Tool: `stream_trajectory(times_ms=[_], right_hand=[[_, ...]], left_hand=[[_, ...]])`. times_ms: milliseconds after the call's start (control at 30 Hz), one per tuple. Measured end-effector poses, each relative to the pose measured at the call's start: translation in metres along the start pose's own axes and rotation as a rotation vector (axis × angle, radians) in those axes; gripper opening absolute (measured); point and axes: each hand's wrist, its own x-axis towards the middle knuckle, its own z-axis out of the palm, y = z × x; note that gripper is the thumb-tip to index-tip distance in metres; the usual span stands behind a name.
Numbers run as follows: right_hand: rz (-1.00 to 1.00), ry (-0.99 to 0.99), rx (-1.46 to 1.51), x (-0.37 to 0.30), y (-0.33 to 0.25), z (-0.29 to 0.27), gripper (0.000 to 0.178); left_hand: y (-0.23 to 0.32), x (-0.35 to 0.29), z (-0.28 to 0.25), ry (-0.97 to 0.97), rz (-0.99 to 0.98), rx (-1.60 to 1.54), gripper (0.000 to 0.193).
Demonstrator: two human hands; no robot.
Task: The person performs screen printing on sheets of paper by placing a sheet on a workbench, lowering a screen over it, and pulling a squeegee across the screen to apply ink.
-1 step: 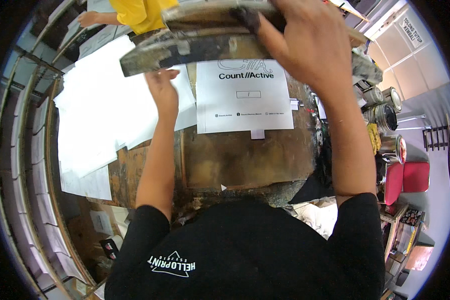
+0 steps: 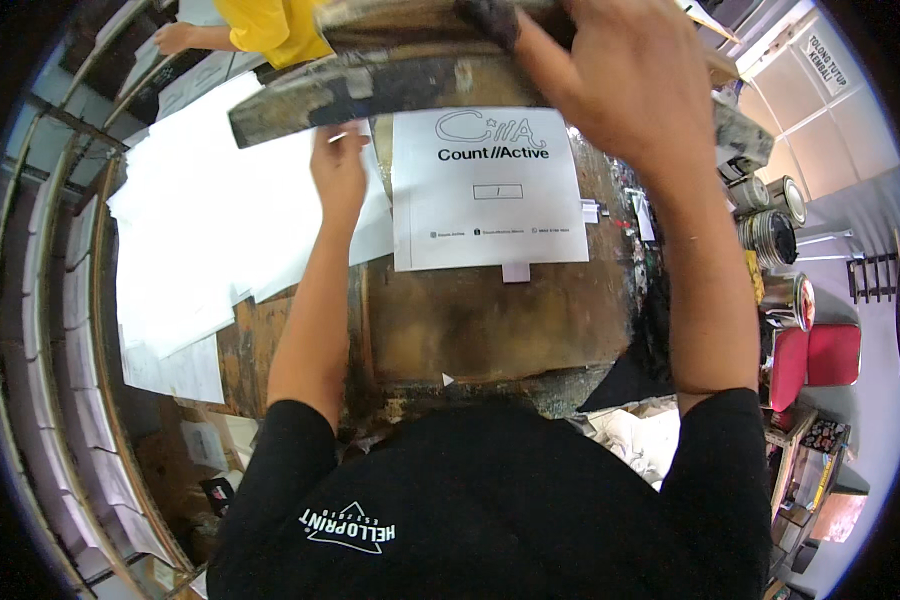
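At the top, my right hand (image 2: 635, 85) grips a worn, stained wooden printing frame (image 2: 390, 95), which is tilted up off the table. Its thumb has a dark covering or stain, and the fingertips go out of view. My left hand (image 2: 340, 170) is under the frame's left part, beside a spread pile of white sheets (image 2: 190, 230). Its thumb and fingers look slightly apart; the frame partly hides the tips. A white sheet with black print (image 2: 490, 215) lies flat under the raised frame. Small paper tabs (image 2: 516, 272) sit at its lower and right edges.
The sheet rests on a brown, ink-stained wooden table (image 2: 480, 330). Tall racks (image 2: 90, 350) holding paper stand at the left. Several tins (image 2: 770, 240) and a red chair (image 2: 832, 355) are at the right. A person in yellow (image 2: 270, 30) is at the far left.
The frame's left end has moved slightly left and up, showing more of the printed sheet. My left hand has shifted a little right and down; my right hand keeps its hold.
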Motion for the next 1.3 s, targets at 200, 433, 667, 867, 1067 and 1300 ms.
stream_trajectory(times_ms=[200, 433, 667, 867, 1067, 1300], right_hand=[[0.263, -0.148, 0.04, 0.053, -0.005, -0.008, 0.066], [0.269, -0.015, -0.048, 0.037, -0.004, 0.009, 0.064], [0.184, -0.131, 0.147, 0.051, 0.001, -0.005, 0.055], [0.144, -0.142, 0.121, 0.043, 0.025, 0.007, 0.06], [0.221, -0.22, 0.165, 0.038, 0.017, 0.003, 0.059], [0.251, -0.224, 0.106, 0.019, 0.013, 0.001, 0.046]], left_hand=[[-0.087, 0.076, 0.089, -0.094, 0.439, 0.869, 0.029], [-0.098, 0.085, 0.093, -0.22, 0.357, 0.608, 0.027], [-0.093, 0.072, 0.082, -0.374, 0.268, 1.029, 0.033], [-0.067, 0.074, 0.077, -0.273, 0.2, 0.464, 0.027], [-0.061, 0.027, -0.052, 0.034, -0.062, 0.473, 0.035], [-0.103, -0.078, -0.275, 0.557, -0.211, 0.44, 0.033]])
